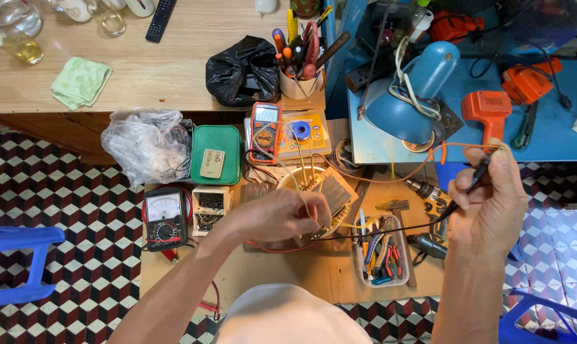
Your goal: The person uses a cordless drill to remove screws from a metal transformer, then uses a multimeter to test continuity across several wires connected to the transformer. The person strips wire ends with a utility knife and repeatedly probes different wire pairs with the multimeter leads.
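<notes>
From the head camera, the left hand (275, 215) pinches thin wires on the transformer (328, 197) at the middle of the small bench. The right hand (489, 197) is closed around a black probe (470, 188), raised right of it. Behind sit an orange multimeter (265, 132) and a green box (216, 155).

Your left hand (272, 216) covers the near side of the transformer (323, 194), so you cannot see what its fingertips touch. The blue stool (14, 264) and blue crate (546, 318) are cut off by the edges, and the tools in the clear tray (382, 255) are too small to tell apart.
</notes>
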